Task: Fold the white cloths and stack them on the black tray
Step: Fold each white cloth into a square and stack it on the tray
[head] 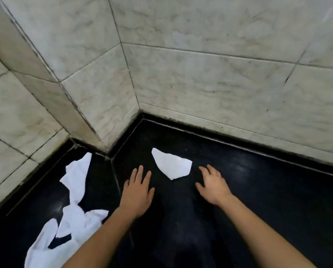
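Hands both empty: your left hand (pixel 137 192) and right hand (pixel 213 187) are palm down with fingers spread and hold nothing. They are low over the black surface (pixel 258 190); I can't tell if they touch it. Between them, just ahead of your fingertips, lies the folded cloth (pixel 171 164). It is white, flat and roughly triangular with uneven edges, clear of both hands, near the corner of the tiled wall (pixel 219 84). Your bare forearms come in from the bottom edge, angled toward each other. A crumpled heap (pixel 74 213) of white cloth lies left of your left arm, beyond a seam (pixel 116 180) in the black surface. Count: two hands, one folded cloth, one heap. I can't tell how many cloths are in the heap, or which black area is the tray.
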`<state>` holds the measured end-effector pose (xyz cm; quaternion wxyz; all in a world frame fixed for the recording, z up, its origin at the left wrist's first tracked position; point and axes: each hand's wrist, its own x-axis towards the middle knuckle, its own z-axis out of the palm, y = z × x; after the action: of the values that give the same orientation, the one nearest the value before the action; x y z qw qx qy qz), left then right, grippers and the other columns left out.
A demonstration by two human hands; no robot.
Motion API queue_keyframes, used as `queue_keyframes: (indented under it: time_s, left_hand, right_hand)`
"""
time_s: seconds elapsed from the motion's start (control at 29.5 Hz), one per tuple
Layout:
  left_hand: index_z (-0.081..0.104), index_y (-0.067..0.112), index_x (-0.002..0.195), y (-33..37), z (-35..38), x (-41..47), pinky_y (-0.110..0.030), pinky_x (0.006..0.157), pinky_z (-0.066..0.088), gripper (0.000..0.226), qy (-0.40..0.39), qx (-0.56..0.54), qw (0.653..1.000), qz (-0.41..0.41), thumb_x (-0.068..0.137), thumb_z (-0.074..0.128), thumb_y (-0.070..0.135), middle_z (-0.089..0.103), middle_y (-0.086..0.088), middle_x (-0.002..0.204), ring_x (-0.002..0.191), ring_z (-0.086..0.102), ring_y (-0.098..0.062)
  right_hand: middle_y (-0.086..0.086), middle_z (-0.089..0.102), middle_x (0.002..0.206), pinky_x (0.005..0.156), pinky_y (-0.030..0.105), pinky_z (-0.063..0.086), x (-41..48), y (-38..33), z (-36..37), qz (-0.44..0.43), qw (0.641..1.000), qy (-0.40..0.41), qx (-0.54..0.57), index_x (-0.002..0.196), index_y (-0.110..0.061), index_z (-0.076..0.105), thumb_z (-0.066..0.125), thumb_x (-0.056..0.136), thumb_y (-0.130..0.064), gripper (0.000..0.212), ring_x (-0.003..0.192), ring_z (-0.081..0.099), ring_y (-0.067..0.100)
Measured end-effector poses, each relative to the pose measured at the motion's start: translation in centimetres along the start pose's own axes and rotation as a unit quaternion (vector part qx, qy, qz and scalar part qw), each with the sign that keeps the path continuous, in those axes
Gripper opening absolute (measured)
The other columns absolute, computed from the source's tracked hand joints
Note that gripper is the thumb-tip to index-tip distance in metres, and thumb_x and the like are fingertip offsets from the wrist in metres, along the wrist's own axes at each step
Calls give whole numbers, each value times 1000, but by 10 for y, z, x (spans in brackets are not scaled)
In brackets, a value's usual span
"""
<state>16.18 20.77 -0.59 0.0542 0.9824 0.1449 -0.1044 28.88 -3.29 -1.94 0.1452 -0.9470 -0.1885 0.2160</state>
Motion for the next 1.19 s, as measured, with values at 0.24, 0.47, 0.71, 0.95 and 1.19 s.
queue_keyframes:
  time_s: [0.24, 0.47, 0.71, 0.95, 1.19]
  left_hand:
    - [34, 14, 151, -28, 1, 137, -41, 111, 37, 48, -3, -59, 993, 106, 103, 38, 20, 25, -3, 162, 150, 19, -22]
    - [7, 19, 157, -22, 45, 214, -47, 122, 13, 76, -27, -29, 986, 161, 93, 43, -2, 4, -5, 166, 152, -3, -26]
    - [64, 24, 128, -27, 80, 198, -46, 104, 34, 48, 3, -14, 993, 116, 83, 65, 7, 64, -4, 109, 109, 54, -28]
    - [70, 27, 74, -14, 65, 97, -40, 81, 41, 25, 39, -86, 991, 98, 64, 83, 8, 58, 9, 71, 76, 57, -21]
    - [60, 21, 73, 22, -5, 65, -29, 75, 35, 7, 232, -97, 934, 253, 75, 55, 26, 56, 8, 70, 71, 54, -18]
  right_hand:
    - [11, 21, 162, 117, 44, 30, 60, -27, 13, 127, 981, 72, 131, 159, -16, 9, 45, 103, -37, 69, 148, 24, 31]
    - [7, -11, 166, 113, 48, 36, 86, -46, 58, 127, 990, 27, 46, 159, -22, 3, 35, 105, -22, 63, 147, 17, 37]
    - [-2, 57, 140, 103, 37, 41, 94, -29, 65, 61, 997, -9, -44, 131, -20, 56, 37, 105, -38, 36, 128, 44, 24]
    - [-1, 61, 127, 95, 35, 49, 38, -8, 64, 75, 996, -38, 17, 125, -26, 62, 56, 96, -43, 34, 118, 56, 21]
    - [-1, 36, 157, 119, 40, 26, 11, -21, 14, -103, 981, 37, 160, 155, -37, 24, 60, 97, -32, 69, 148, 22, 21]
